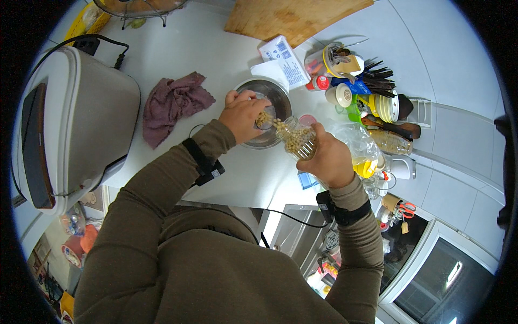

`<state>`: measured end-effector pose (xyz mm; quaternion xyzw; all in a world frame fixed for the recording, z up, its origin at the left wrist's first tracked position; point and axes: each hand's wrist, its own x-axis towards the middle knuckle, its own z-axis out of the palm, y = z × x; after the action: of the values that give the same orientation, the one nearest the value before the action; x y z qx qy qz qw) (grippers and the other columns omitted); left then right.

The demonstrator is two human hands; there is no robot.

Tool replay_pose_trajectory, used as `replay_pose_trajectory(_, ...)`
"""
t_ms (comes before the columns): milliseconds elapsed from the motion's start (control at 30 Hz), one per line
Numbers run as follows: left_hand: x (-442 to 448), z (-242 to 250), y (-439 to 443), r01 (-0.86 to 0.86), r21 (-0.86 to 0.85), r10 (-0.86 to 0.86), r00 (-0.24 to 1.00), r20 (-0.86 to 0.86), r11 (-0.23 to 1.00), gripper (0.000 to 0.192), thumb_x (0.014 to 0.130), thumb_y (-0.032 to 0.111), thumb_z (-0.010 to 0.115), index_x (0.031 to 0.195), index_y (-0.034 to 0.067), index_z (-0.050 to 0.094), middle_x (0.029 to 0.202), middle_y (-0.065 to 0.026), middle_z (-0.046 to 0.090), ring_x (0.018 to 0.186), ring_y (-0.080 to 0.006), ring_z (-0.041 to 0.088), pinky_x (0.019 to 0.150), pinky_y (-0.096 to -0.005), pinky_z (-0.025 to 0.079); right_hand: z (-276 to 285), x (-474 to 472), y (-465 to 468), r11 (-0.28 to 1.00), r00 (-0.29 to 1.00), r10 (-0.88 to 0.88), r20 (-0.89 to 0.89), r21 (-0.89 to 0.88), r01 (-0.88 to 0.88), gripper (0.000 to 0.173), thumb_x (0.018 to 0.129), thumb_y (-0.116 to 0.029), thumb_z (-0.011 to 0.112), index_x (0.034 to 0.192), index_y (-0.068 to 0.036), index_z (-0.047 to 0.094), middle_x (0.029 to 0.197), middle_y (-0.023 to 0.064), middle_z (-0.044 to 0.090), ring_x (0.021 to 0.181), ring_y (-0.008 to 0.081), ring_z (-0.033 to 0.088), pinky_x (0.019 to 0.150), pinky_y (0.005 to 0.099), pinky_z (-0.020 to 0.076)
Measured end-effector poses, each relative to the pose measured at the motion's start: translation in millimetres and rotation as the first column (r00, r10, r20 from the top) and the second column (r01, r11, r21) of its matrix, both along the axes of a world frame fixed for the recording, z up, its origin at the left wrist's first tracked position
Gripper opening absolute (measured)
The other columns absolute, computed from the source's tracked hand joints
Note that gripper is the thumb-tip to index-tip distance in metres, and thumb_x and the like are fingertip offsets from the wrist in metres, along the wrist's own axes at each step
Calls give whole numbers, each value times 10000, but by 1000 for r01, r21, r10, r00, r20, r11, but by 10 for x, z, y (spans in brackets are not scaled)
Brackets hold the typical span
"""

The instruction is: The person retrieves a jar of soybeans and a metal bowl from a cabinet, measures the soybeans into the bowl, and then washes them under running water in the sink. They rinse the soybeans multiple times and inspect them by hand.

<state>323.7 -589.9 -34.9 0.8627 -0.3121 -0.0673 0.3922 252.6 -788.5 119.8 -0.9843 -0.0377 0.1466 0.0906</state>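
Observation:
My right hand [330,156] grips a clear glass jar [298,139] of pale dried beans, which look like soybeans. The jar is tilted, its mouth towards my left hand [244,115]. In that hand is a small clear cup [266,117] with beans inside, and more beans lie at the jar's mouth beside the cup. Both are over a stainless steel bowl [283,96] on the white counter. The bowl's bottom is partly hidden by my left hand and the cup. A pinkish round lid [307,120] lies just beyond the jar.
A crumpled mauve cloth [172,107] and a large white-and-grey appliance [97,97] are at the left. Behind the bowl are a printed packet [285,60] and a wooden cutting board [287,18]. Utensil holders [323,62], a clear plastic bag [354,139] and bottles crowd the right.

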Motion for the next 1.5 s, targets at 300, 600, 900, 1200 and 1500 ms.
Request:
replay_pose_trajectory(300, 5, -39, 2, 14, 16, -14, 1000, -22, 1000, 618, 651, 243, 844, 1203, 152, 581, 1143, -104, 600, 1237, -245, 427, 989, -474, 215, 31, -19, 8, 1000, 1000, -7, -27, -29, 6, 647, 561, -232, 776, 1108, -41, 487, 783, 190, 622, 711, 394, 635, 610, 464, 518)
replay_pose_trajectory(600, 5, -61, -22, 26, 61, -22, 997, -68, 998, 652, 655, 240, 850, 1234, 140, 567, 1202, -114, 596, 1264, -254, 415, 1010, -480, 206, 52, -35, 0, 1000, 999, -15, -32, -11, 15, 666, 565, -231, 774, 1128, -31, 481, 789, 195, 625, 716, 397, 636, 611, 462, 519)
replay_pose_trajectory(900, -15, -46, 180, -116, -81, 123, 989, 85, 990, 710, 695, 251, 796, 1316, 121, 477, 1264, -92, 548, 1256, -271, 413, 1025, -499, 214, 79, -8, 6, 1000, 1000, 0, -21, -15, 0, 635, 564, -224, 767, 1098, -29, 482, 780, 199, 623, 711, 398, 634, 609, 463, 516)
replay_pose_trajectory(1200, -113, -297, 1093, -15, 94, 17, 999, -29, 996, 693, 646, 252, 806, 1249, 105, 499, 1187, -119, 502, 1184, -302, 422, 1011, -463, 295, 89, 42, 31, 997, 989, -74, -129, -41, 69, 726, 557, -227, 778, 1193, -15, 498, 861, 217, 658, 796, 405, 653, 699, 430, 534)
replay_pose_trajectory(1500, -307, -319, 1275, 150, 334, -94, 980, -176, 931, 750, 604, 219, 816, 1277, 99, 506, 1257, -127, 476, 1246, -318, 397, 1059, -457, 267, 60, 2, 23, 998, 995, -50, -82, 23, 52, 622, 572, -212, 772, 1092, -36, 480, 797, 194, 639, 748, 390, 645, 638, 458, 523)
